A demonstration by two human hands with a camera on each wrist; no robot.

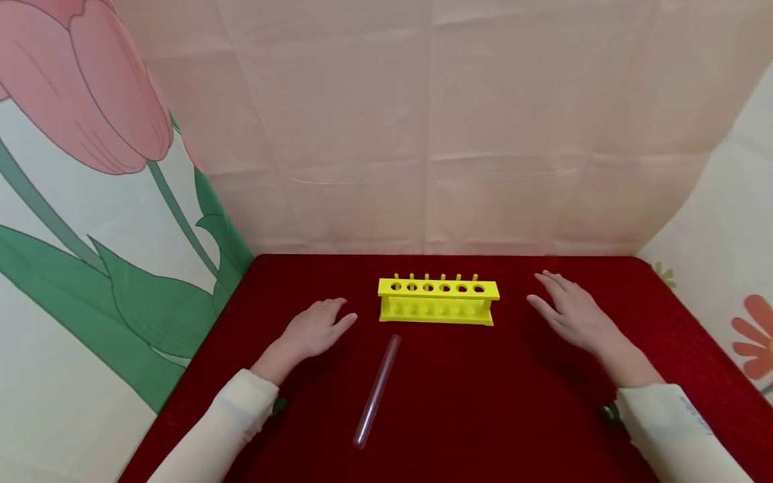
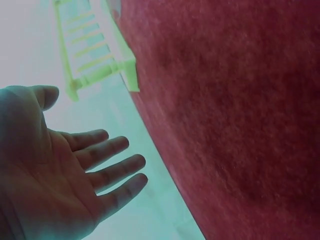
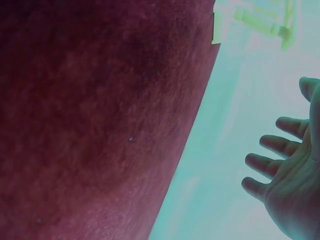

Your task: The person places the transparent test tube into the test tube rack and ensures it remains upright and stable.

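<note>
Fading transparent test tube (image 1: 377,392) against cloth (image 1: 483,402)

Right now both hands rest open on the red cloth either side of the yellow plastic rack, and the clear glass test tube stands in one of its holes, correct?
Not quite. The clear glass test tube lies on the red cloth, as the head view shows.

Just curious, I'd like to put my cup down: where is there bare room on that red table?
Bare red cloth lies between the clear glass tube and the right hand. It's crowded around the yellow plastic rack.
</note>
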